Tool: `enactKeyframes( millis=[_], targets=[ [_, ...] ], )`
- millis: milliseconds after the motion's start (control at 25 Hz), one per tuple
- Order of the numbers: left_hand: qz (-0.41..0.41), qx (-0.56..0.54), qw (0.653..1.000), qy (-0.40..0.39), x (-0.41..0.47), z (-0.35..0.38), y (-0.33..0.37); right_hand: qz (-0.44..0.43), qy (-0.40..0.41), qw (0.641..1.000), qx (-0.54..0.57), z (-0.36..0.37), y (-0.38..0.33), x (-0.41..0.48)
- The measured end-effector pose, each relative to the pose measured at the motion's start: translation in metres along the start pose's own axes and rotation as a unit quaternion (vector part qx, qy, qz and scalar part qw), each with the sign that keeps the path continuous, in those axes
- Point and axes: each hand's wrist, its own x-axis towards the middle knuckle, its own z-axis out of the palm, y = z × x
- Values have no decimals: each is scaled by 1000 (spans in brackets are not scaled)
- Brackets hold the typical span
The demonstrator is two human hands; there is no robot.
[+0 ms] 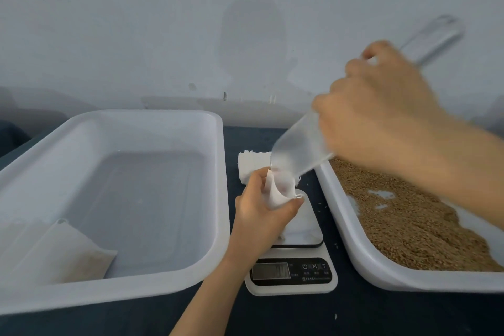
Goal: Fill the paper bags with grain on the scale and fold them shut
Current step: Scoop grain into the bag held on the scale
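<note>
A white kitchen scale (302,229) stands on the dark table between two white trays. My left hand (261,215) holds a white paper bag (281,188) upright and open over the scale's platform. My right hand (381,112) grips a clear plastic scoop (297,147), tilted mouth down, with its lip at the bag's opening. The scoop's handle (436,35) sticks up behind my hand, blurred. Brown grain (403,221) lies in the right tray (354,245). A stack of flat white bags (252,163) lies behind the scale.
The large white tray (221,172) on the left holds one filled, folded bag (71,251) in its near left corner. A few stray grains lie on the table by the scale. A pale wall rises close behind the table.
</note>
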Motion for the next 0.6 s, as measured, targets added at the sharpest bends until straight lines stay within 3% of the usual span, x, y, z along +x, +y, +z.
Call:
enactKeyframes(
  millis=[120,240,440,600],
  targets=[
    [-1,17,1000,4,0,-2,0,159,39,980,109,37,53,-13],
    [5,27,1000,5,0,-3,3,261,-14,940,220,97,76,-39],
    [14,43,999,8,-1,-3,2,281,-152,913,252,180,45,-84],
    [14,36,999,3,-1,-3,0,263,-194,897,296,198,40,-92]
  ],
)
